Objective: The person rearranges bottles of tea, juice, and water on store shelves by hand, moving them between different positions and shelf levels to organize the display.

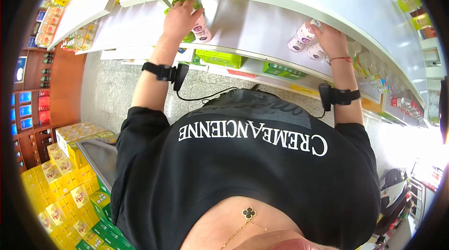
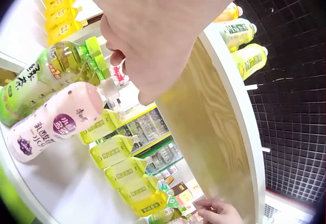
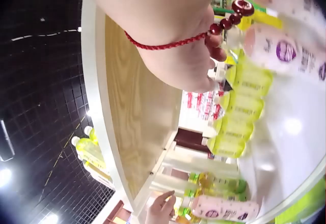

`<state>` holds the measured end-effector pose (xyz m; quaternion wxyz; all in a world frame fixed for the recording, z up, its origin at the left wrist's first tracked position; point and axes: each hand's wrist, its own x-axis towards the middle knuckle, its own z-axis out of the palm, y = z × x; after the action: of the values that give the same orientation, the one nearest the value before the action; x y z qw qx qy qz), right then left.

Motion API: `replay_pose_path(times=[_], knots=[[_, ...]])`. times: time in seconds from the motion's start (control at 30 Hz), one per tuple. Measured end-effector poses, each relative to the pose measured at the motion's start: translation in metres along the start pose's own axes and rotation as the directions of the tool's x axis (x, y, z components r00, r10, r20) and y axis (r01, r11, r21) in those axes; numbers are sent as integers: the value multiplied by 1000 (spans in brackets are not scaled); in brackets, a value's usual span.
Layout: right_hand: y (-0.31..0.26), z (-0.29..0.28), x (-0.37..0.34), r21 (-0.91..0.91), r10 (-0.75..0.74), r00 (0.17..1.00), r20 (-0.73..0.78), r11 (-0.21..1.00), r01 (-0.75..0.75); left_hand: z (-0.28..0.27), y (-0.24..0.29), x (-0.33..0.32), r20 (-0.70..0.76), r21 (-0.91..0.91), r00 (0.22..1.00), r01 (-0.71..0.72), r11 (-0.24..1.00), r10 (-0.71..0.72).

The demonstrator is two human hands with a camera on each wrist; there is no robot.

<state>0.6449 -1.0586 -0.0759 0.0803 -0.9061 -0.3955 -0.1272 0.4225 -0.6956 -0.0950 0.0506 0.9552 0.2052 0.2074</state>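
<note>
Head view: right hand, fingers curled, seemingly pinches a pink bottle.

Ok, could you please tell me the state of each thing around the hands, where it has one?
Left hand, extended over shelf, grip unclear.
Right hand, extended over shelf, grip unclear.
Green tea bottle, upright, capped.
Pink bottle near left hand, upright, capped.
Two pink bottles near right hand, upright, caps partly hidden.
Red bracelet, worn on right wrist.

On my monitors I see glossy plastic bottles, a smooth, shiny shelf, a wood-grained board and a matt cloth shirt.
</note>
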Motion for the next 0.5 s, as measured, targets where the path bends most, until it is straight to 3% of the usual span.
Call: replay_pose_path(times=[0.07,0.1,0.17,0.23,0.37,0.43,0.47,0.5], knots=[[5,1,2,35,-15,1000,-25,999,16,4,-5,7,70,52,997,27,998,-30],[7,2,3,52,27,999,48,998,-29,3,-6,7,143,87,988,42,995,-54],[6,3,10,70,64,991,120,995,-73,2,-9,8,104,85,993,39,996,-47],[-5,-4,16,21,154,953,261,986,-165,-2,-13,11,209,109,969,107,988,-128],[-7,13,26,96,157,957,242,978,-185,-4,-17,9,287,8,944,168,986,-163],[-24,9,34,179,126,941,314,966,-189,-5,-16,8,302,-138,940,209,968,-160],[-32,17,38,179,125,941,314,966,-188,-5,-16,9,334,-124,925,231,965,-179],[-39,29,45,216,67,974,218,970,-116,-7,-14,10,333,-124,926,232,965,-180]])
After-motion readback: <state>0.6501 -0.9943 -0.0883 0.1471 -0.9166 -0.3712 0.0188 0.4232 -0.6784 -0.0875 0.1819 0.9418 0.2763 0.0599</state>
